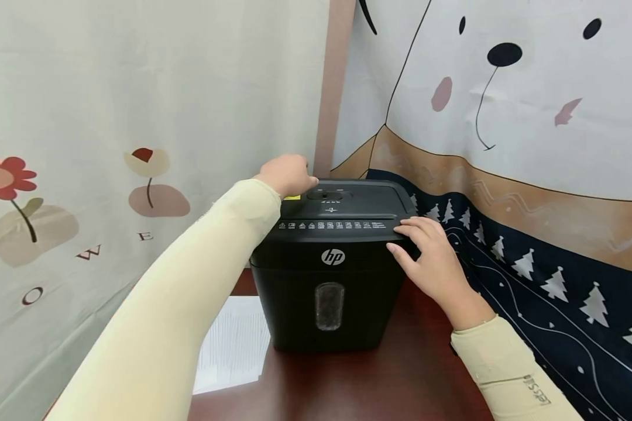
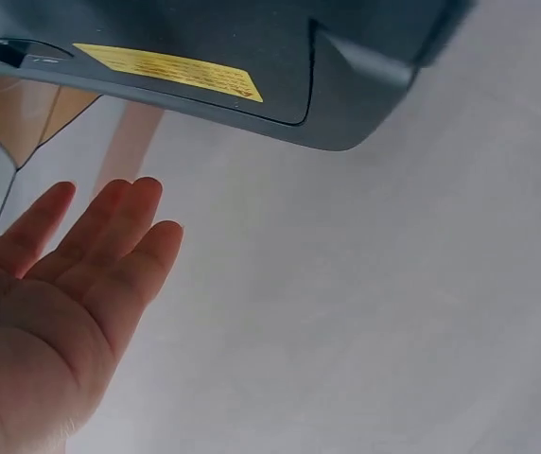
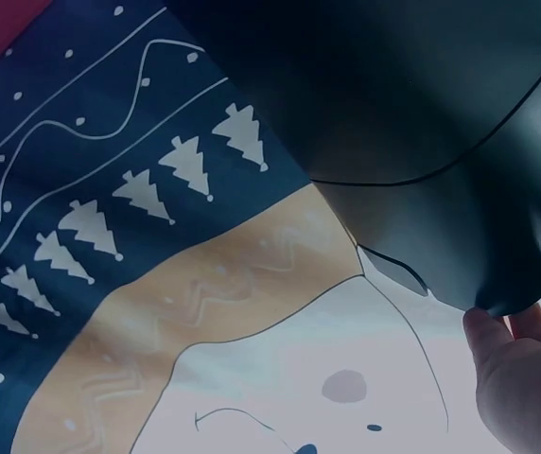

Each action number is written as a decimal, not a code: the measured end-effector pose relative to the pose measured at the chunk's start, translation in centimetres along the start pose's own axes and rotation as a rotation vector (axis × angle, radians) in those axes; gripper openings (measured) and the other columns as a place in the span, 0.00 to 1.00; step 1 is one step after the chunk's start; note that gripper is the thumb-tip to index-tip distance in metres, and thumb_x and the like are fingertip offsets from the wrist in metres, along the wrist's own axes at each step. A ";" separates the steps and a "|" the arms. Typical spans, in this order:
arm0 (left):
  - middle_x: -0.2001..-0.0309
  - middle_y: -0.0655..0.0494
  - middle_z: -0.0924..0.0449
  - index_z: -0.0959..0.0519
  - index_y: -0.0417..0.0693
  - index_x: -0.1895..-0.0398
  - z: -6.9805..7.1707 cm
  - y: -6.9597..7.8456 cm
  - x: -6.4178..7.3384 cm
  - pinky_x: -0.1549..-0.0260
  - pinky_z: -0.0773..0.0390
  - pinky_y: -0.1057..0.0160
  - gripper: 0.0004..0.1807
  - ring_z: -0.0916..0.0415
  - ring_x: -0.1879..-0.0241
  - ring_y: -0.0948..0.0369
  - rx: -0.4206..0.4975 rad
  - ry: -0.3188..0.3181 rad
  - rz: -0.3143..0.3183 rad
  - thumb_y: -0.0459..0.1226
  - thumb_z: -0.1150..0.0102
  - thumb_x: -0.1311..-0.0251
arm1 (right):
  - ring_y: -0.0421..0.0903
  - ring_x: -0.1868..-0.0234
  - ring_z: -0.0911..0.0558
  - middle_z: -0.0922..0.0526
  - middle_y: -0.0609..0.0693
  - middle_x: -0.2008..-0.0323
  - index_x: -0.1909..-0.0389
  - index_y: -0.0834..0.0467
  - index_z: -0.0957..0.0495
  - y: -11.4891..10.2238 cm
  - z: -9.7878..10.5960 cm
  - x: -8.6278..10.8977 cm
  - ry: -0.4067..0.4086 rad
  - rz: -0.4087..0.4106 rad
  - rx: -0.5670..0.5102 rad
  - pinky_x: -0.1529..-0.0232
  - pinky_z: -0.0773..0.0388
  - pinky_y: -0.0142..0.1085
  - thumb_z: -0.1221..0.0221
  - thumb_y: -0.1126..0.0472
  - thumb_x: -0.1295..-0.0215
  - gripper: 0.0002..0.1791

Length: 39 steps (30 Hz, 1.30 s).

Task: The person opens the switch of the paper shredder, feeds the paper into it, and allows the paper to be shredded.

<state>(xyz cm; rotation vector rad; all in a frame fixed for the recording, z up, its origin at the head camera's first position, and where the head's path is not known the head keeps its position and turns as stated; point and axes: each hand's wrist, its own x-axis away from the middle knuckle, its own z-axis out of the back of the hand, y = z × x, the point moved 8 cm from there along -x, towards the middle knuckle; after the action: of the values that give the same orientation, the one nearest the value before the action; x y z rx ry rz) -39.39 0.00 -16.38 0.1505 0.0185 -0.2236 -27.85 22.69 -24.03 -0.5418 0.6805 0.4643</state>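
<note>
**Two hands at a black HP paper shredder**

The left hand (image 1: pixel 287 174) reaches over the rear left edge of the machine. In the left wrist view its fingers are extended and hold nothing, with a gap between their tips and the casing; whether the thumb touches is unclear. The right hand (image 1: pixel 434 266) rests at the front right corner of the top, fingers and thumb spread and lightly touching rather than clenched, probably to steady the machine while the other hand reaches across.

Between them the paper shredder (image 1: pixel 289 292) stands upright on the reddish-brown counter (image 1: pixel 347 386), its front turned to the person, likely so that the controls are in easy reach. Its body is black and narrows toward the base, with a silver HP logo (image 1: pixel 333 257) above a rounded upright window (image 1: pixel 329 306). The dark grey top carries a slider switch (image 1: pixel 326 195), a row of white warning icons (image 1: pixel 323 225) along the front and a yellow label (image 2: pixel 166 71) near the rear edge.

Just left of the shredder, white paper sheets (image 1: pixel 237 339) lie on the counter, partly hidden by the left sleeve (image 1: pixel 189 292). Beyond hangs a pale flower-printed curtain (image 1: pixel 232 88); to the right, a bear-and-tree-printed cloth (image 1: pixel 505 128).
</note>
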 end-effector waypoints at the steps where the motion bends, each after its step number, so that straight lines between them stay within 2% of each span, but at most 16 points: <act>1: 0.34 0.48 0.31 0.33 0.44 0.34 0.1 -0.1 0.2 0.41 0.33 0.47 0.29 0.33 0.36 0.49 0.007 0.006 -0.006 0.50 0.52 0.32 | 0.59 0.39 0.32 0.22 0.60 0.46 0.52 0.65 0.19 0.0 0.0 0.0 0.002 -0.004 -0.002 0.39 0.35 0.55 0.33 0.64 0.42 0.17; 7: 0.30 0.47 0.36 0.39 0.44 0.29 0.5 -1.2 1.8 0.38 0.36 0.48 0.32 0.39 0.32 0.49 0.049 0.033 -0.021 0.49 0.52 0.32 | 0.58 0.38 0.32 0.23 0.61 0.45 0.52 0.65 0.20 -0.1 0.0 0.1 0.012 -0.026 -0.007 0.39 0.35 0.56 0.32 0.64 0.43 0.18; 12: 0.30 0.45 0.37 0.39 0.44 0.29 1.3 -2.1 2.9 0.36 0.38 0.48 0.32 0.41 0.31 0.49 0.097 0.101 -0.031 0.48 0.51 0.32 | 0.59 0.38 0.33 0.22 0.61 0.46 0.52 0.65 0.20 0.0 0.0 0.1 0.014 -0.038 -0.010 0.39 0.35 0.57 0.32 0.63 0.43 0.18; 15: 0.30 0.45 0.38 0.39 0.44 0.29 1.5 -2.8 3.6 0.35 0.40 0.49 0.32 0.43 0.30 0.49 0.157 0.148 -0.038 0.48 0.50 0.32 | 0.59 0.38 0.33 0.22 0.61 0.46 0.52 0.65 0.20 0.1 0.0 0.2 0.017 -0.040 -0.017 0.39 0.35 0.57 0.32 0.63 0.43 0.18; 19: 0.29 0.48 0.40 0.40 0.44 0.28 1.6 -3.9 4.7 0.33 0.42 0.51 0.33 0.46 0.29 0.51 0.285 0.196 -0.043 0.48 0.48 0.32 | 0.60 0.38 0.33 0.22 0.62 0.46 0.52 0.65 0.20 0.1 0.0 0.2 0.024 -0.042 -0.024 0.40 0.35 0.58 0.32 0.64 0.44 0.18; 23: 0.28 0.48 0.42 0.42 0.45 0.27 1.5 -5.3 5.9 0.33 0.43 0.50 0.34 0.47 0.28 0.52 0.377 0.236 -0.028 0.47 0.48 0.32 | 0.60 0.38 0.33 0.22 0.62 0.46 0.52 0.65 0.20 0.0 0.0 0.2 0.022 -0.049 -0.034 0.39 0.37 0.59 0.32 0.64 0.43 0.19; 30: 0.28 0.46 0.43 0.42 0.45 0.27 1.0 -8.1 8.0 0.33 0.44 0.48 0.33 0.48 0.28 0.50 0.398 0.314 0.024 0.46 0.50 0.32 | 0.61 0.37 0.33 0.22 0.63 0.46 0.52 0.66 0.20 0.0 -0.2 0.3 0.028 -0.054 -0.051 0.38 0.38 0.59 0.32 0.64 0.44 0.19; 39: 0.29 0.42 0.41 0.40 0.44 0.28 -0.3 -12.2 10.3 0.36 0.40 0.43 0.32 0.44 0.30 0.46 0.404 0.416 0.104 0.45 0.50 0.32 | 0.60 0.37 0.34 0.22 0.62 0.46 0.51 0.65 0.20 -0.1 0.0 0.4 0.044 -0.050 -0.053 0.39 0.38 0.59 0.32 0.64 0.44 0.19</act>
<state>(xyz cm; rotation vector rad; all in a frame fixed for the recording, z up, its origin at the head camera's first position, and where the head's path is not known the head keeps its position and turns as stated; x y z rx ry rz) -32.03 -13.98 -18.79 0.5970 0.3795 -0.0867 -27.55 22.68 -24.28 -0.6189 0.6969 0.4258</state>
